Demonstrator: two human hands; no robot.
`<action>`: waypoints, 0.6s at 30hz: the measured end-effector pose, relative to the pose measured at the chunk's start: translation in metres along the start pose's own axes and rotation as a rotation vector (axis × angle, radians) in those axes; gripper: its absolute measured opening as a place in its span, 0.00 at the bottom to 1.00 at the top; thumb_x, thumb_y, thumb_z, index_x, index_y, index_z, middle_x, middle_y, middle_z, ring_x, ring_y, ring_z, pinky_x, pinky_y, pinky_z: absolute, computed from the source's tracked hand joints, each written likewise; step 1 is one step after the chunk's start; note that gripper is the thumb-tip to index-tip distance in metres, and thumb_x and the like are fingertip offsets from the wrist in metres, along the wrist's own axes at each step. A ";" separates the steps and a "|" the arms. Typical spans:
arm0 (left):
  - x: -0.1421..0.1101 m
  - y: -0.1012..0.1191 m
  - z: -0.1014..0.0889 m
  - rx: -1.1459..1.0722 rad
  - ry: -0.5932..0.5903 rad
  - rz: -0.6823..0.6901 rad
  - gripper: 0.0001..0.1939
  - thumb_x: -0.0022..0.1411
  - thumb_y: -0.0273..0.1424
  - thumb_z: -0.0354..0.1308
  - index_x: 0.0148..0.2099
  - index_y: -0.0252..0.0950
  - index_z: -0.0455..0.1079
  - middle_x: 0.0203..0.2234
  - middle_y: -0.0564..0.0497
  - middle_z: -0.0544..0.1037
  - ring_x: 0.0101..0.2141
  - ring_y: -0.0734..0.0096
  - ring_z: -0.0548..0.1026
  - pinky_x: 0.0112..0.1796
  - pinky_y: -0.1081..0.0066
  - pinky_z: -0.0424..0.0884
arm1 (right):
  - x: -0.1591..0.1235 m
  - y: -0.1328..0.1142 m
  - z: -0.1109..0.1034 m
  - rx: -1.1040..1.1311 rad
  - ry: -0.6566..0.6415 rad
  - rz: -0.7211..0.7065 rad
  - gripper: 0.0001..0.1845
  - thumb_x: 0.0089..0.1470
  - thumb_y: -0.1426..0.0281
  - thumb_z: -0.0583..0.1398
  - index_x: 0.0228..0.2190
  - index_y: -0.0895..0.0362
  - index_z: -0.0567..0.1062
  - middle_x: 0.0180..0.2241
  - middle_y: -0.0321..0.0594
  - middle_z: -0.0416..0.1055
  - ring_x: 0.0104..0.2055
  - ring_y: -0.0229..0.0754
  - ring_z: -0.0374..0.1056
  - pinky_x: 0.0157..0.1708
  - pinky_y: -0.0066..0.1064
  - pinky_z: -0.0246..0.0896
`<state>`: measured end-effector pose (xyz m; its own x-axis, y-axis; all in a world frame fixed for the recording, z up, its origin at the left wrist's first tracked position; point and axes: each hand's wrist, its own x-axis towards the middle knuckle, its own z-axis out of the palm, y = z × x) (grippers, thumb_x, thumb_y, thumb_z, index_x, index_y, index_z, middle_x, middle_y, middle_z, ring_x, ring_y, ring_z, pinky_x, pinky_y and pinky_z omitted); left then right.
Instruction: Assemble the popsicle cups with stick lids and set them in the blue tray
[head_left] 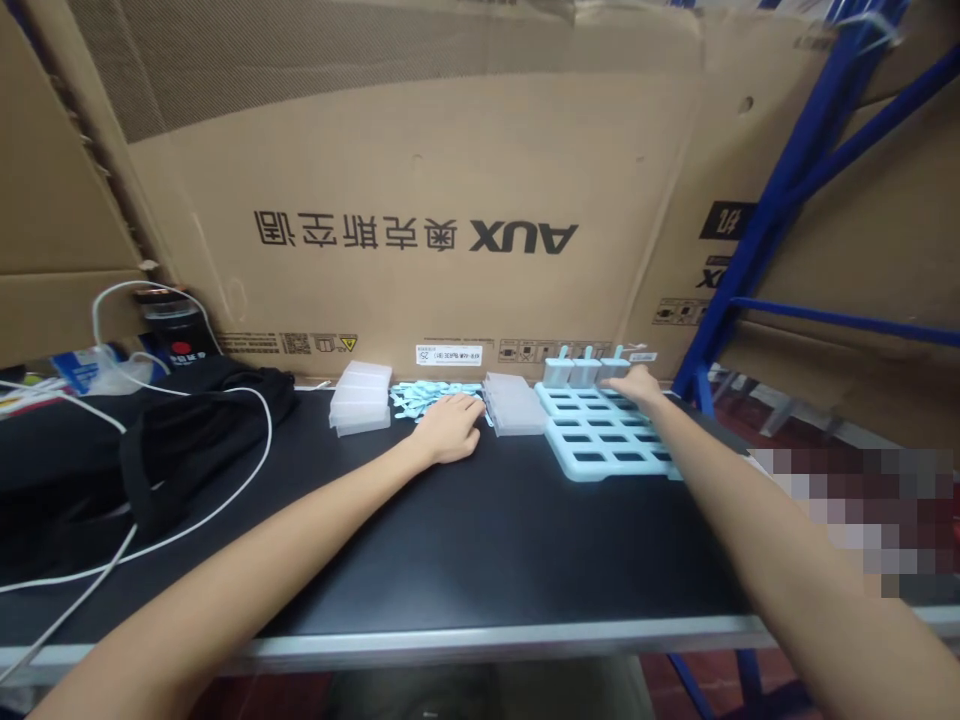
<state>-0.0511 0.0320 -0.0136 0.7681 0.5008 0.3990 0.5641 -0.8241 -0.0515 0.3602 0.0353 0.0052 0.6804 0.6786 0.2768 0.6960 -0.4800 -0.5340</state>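
My left hand (448, 430) is over the near edge of a pile of light blue plastic popsicle sticks (420, 395), its fingers curled down and together. What its fingertips hold, if anything, is hidden. Clear popsicle molds (361, 395) lie stacked to the left of the pile, and another stack of clear molds (516, 405) lies to its right. A light blue rack (592, 468) with rows of rectangular slots stands at the right. Along its back row are three upright popsicle molds with blue stick tops (559, 370). My right hand (637, 385) closes its fingers at the rightmost mold (614, 368).
Behind the black tabletop (450, 560) stands a large cardboard box (412, 150). A black bag (67, 470), a white cable (262, 440) and a dark jar (176, 325) occupy the left. A blue metal shelf post (780, 200) rises at the right.
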 end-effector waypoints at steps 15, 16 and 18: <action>-0.004 -0.005 0.010 -0.069 -0.022 -0.069 0.18 0.68 0.38 0.44 0.52 0.42 0.70 0.49 0.48 0.75 0.52 0.58 0.68 0.54 0.57 0.62 | -0.012 -0.032 0.012 -0.281 -0.053 -0.011 0.44 0.51 0.60 0.59 0.59 0.78 0.52 0.51 0.72 0.66 0.55 0.65 0.66 0.52 0.48 0.61; -0.004 -0.005 0.009 -0.074 -0.022 -0.059 0.18 0.68 0.38 0.44 0.53 0.41 0.69 0.51 0.48 0.74 0.53 0.58 0.68 0.55 0.57 0.61 | -0.012 -0.033 0.009 -0.260 -0.063 -0.008 0.45 0.52 0.59 0.59 0.59 0.78 0.51 0.52 0.72 0.66 0.55 0.65 0.66 0.53 0.48 0.61; -0.004 -0.006 0.009 -0.083 -0.039 -0.033 0.19 0.68 0.38 0.44 0.56 0.40 0.65 0.54 0.47 0.72 0.56 0.59 0.65 0.57 0.57 0.60 | -0.010 -0.034 0.003 -0.202 -0.076 0.009 0.47 0.51 0.57 0.60 0.60 0.76 0.51 0.53 0.72 0.65 0.56 0.65 0.65 0.53 0.47 0.62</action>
<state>-0.0547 0.0374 -0.0232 0.7617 0.5364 0.3635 0.5634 -0.8254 0.0374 0.3288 0.0462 0.0183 0.6730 0.7098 0.2079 0.7269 -0.5828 -0.3633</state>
